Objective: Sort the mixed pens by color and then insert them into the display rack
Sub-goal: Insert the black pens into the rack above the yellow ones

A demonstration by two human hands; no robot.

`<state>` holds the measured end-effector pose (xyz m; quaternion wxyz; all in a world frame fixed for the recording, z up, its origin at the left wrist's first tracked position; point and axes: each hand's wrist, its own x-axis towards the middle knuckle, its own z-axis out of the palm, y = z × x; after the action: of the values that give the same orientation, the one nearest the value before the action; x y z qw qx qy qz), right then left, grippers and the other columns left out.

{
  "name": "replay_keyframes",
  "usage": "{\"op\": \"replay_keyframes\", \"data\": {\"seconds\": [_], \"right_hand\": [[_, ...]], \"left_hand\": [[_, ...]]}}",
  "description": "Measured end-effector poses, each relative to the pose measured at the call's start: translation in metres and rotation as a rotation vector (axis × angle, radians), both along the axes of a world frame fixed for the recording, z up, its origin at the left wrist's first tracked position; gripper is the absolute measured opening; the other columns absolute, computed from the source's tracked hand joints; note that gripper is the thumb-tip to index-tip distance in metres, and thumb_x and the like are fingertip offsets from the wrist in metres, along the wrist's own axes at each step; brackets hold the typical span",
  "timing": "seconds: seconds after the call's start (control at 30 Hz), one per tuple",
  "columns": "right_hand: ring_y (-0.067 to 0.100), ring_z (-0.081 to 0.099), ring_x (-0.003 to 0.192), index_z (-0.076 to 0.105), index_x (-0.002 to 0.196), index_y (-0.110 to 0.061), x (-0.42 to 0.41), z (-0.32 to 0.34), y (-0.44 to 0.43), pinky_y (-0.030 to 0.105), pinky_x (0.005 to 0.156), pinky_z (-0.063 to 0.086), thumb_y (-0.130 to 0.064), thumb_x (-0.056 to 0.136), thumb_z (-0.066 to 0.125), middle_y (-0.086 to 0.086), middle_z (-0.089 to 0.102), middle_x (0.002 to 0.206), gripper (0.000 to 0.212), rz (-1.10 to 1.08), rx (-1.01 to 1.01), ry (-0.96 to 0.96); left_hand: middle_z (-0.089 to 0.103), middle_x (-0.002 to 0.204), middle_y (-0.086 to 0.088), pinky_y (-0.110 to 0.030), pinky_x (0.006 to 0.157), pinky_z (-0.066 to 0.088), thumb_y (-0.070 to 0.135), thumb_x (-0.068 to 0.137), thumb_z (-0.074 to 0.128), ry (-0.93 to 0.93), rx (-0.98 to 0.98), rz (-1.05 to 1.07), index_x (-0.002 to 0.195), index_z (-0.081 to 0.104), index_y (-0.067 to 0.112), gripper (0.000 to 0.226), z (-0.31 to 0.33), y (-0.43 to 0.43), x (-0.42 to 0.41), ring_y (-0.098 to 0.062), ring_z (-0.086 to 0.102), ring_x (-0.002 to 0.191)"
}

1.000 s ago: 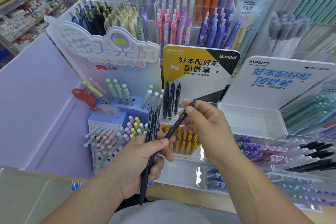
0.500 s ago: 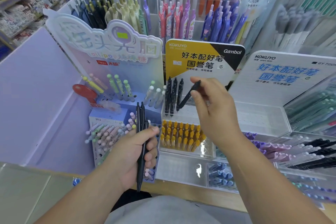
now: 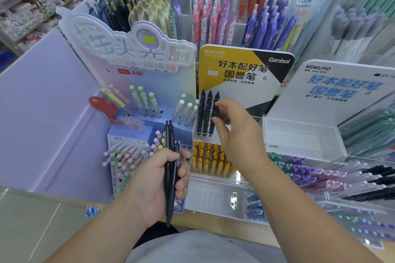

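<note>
— Dead centre on the worktop, what's the display rack (image 3: 241, 96) looking like?

— Clear acrylic with a yellow-and-black KOKUYO card at the back. Yellow pens (image 3: 207, 160) are packed into the front tier. A few black pens (image 3: 204, 113) stand upright in the tier behind, right up against the card.

— And the hands?

— So the left hand (image 3: 154, 179) sits low, in front of the pastel lollipop stand (image 3: 136, 57) next door. Its fingers are curled round a bundle of black pens (image 3: 168, 209) held straight up and down, ends poking out above and below the fist. Then the right hand (image 3: 237, 134) is reached forward to the right end of the black row. Thumb and fingers are pinching one black pen (image 3: 215, 111) near its top, just beside the standing ones. Can't tell if its tip is in a hole, the palm hides that bit.
</note>
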<state>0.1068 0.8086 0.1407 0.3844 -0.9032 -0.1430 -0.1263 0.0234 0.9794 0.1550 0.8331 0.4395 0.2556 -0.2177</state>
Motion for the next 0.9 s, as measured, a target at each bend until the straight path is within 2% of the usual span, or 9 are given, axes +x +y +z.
{"op": "replay_keyframes", "data": {"seconds": [0.17,0.27,0.4,0.5,0.57,0.63,0.73,0.8,0.9], "right_hand": [[0.015,0.062,0.095,0.057,0.126,-0.022,0.001,-0.003,0.001,0.026,0.075,0.048,-0.018,0.097,0.061,-0.003,0.068,0.105,0.030,0.000,-0.035,-0.015],[0.014,0.062,0.096,0.055,0.128,-0.023,-0.001,-0.004,0.001,0.030,0.078,0.052,-0.017,0.096,0.061,-0.004,0.068,0.106,0.033,-0.010,-0.026,-0.021],[0.005,0.060,0.089,0.048,0.131,-0.029,-0.010,-0.001,0.000,0.022,0.079,0.049,-0.022,0.095,0.063,-0.012,0.064,0.097,0.040,-0.046,0.123,0.003],[0.005,0.062,0.083,0.060,0.111,-0.028,-0.020,0.003,0.001,0.021,0.074,0.050,-0.023,0.094,0.065,-0.015,0.065,0.086,0.019,-0.026,0.317,0.128],[0.004,0.064,0.077,0.068,0.094,-0.027,-0.027,0.008,0.003,0.019,0.070,0.050,-0.021,0.092,0.069,-0.015,0.068,0.080,0.006,0.014,0.448,0.263],[0.008,0.066,0.072,0.072,0.089,-0.018,-0.031,0.011,0.005,0.025,0.069,0.054,-0.019,0.090,0.072,-0.005,0.072,0.076,0.001,0.092,0.564,0.413],[0.017,0.067,0.068,0.071,0.087,-0.006,-0.034,0.012,0.008,0.034,0.071,0.058,-0.016,0.083,0.079,0.012,0.072,0.075,0.013,0.167,0.662,0.577],[0.016,0.062,0.068,0.070,0.085,-0.005,-0.033,0.012,0.009,0.034,0.071,0.055,-0.013,0.080,0.081,0.011,0.068,0.074,0.015,0.154,0.675,0.596],[0.017,0.060,0.067,0.068,0.083,-0.004,-0.032,0.013,0.008,0.036,0.069,0.054,-0.008,0.080,0.081,0.007,0.065,0.073,0.014,0.127,0.700,0.601]], "left_hand": [[0.045,0.065,-0.005,-0.025,0.041,0.030,0.014,0.093,0.045,-0.002,0.018,-0.040,0.103,0.060,0.008,0.020,0.006,-0.001,-0.003,-0.015,0.035,0.047],[0.048,0.067,-0.005,-0.025,0.042,0.033,0.021,0.093,0.054,-0.037,0.050,-0.072,0.111,0.064,0.008,0.024,0.008,-0.002,-0.004,-0.015,0.039,0.047],[0.046,0.063,-0.004,-0.025,0.043,0.032,0.033,0.089,0.060,-0.119,0.085,-0.111,0.115,0.070,0.021,0.031,0.013,-0.006,-0.005,-0.014,0.037,0.044],[0.044,0.062,-0.004,-0.026,0.044,0.026,0.034,0.087,0.061,-0.140,0.095,-0.117,0.114,0.071,0.021,0.032,0.013,-0.008,-0.004,-0.014,0.032,0.044],[0.044,0.063,-0.006,-0.027,0.045,0.025,0.030,0.087,0.060,-0.130,0.082,-0.118,0.112,0.069,0.013,0.031,0.012,-0.008,-0.002,-0.015,0.032,0.043],[0.045,0.063,-0.008,-0.028,0.045,0.027,0.024,0.086,0.056,-0.119,0.077,-0.137,0.102,0.064,0.006,0.026,0.012,-0.008,-0.001,-0.016,0.033,0.043],[0.050,0.065,-0.011,-0.030,0.046,0.030,0.012,0.093,0.049,-0.138,0.131,-0.167,0.083,0.054,0.008,0.012,0.010,-0.009,0.000,-0.018,0.037,0.045],[0.053,0.071,-0.014,-0.030,0.046,0.034,0.008,0.095,0.053,-0.172,0.152,-0.186,0.081,0.057,0.011,0.016,0.009,-0.009,0.000,-0.019,0.041,0.048],[0.058,0.076,-0.015,-0.030,0.048,0.040,0.013,0.090,0.060,-0.224,0.154,-0.244,0.079,0.067,0.017,0.013,0.010,-0.008,0.003,-0.019,0.047,0.051]]}}
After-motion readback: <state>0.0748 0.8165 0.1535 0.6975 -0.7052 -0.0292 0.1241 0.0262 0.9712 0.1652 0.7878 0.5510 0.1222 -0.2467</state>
